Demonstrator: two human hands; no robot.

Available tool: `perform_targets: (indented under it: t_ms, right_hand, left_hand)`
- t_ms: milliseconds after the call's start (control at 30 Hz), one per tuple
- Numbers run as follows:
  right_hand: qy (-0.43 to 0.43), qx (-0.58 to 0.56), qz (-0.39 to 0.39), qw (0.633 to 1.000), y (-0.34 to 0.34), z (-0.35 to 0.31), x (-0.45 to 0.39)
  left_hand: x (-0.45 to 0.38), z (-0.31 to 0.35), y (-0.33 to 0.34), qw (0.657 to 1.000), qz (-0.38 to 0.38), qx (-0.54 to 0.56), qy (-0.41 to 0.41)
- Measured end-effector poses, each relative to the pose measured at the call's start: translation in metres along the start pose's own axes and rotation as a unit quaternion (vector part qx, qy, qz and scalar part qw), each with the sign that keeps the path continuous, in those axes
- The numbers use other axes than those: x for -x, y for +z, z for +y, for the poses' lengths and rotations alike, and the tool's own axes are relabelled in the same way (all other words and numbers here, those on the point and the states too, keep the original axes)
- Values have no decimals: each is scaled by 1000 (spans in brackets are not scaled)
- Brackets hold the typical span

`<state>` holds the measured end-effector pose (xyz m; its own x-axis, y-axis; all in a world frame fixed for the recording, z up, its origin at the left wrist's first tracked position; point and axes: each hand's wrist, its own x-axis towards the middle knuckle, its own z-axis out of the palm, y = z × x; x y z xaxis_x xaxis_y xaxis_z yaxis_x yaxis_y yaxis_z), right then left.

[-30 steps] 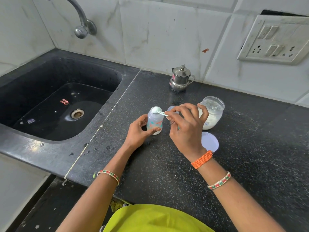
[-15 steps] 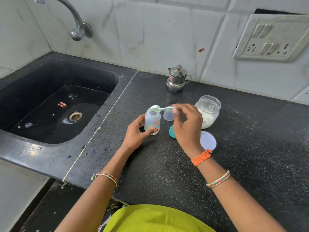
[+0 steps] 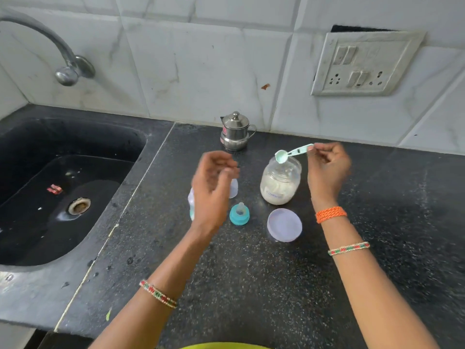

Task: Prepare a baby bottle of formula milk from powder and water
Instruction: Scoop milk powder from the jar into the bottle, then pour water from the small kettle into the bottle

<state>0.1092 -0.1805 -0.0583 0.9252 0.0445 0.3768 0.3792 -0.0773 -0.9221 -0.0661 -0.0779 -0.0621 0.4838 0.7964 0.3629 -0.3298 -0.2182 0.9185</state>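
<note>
My right hand [image 3: 327, 170] pinches the handle of a mint-green scoop [image 3: 292, 152], whose bowl hovers over the mouth of the open powder jar [image 3: 279, 185]. The jar holds white powder in its lower part. My left hand [image 3: 214, 187] is raised above the counter, fingers loosely curled and apart, holding nothing. It hides most of the baby bottle [image 3: 191, 202], of which only a sliver shows at its left edge. The bottle's teal ring with teat [image 3: 239, 214] stands on the counter, and a clear cap [image 3: 233, 188] sits just behind it.
The jar's round lid [image 3: 284, 225] lies on the black speckled counter [image 3: 251, 285] in front of the jar. A small steel pot with lid [image 3: 235, 132] stands by the tiled wall. A black sink [image 3: 63, 192] with tap [image 3: 68, 69] lies to the left.
My right hand has carried the scoop from over the bottle's mouth across to the jar. My left hand has let go of the bottle and lifted off it.
</note>
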Motion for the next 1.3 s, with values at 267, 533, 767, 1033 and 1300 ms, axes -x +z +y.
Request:
perform_targets:
  t_ms: [267,533,767,1033,1300]
  right_hand:
    - [-35,98,-50,993,-7,5,-22]
    - [-36,218,-246,944,2,14,-22]
    - [-279,530,-275,752,8,21,-17]
    - [-266,513,-268,771,-8,7,-21]
    - [-43,184,-327,926,77,-6,-88]
  left_hand:
    - [-20,-42,67,973,-139,-70,-172]
    - [-27,-47,67,971,-129,-80,-183]
    - [-31,-42,66,973,-119,-67,-187]
    - [-64,-13,61,987,-82,-10,-139]
    - [-163,-12,23,988,-29,-47,-141]
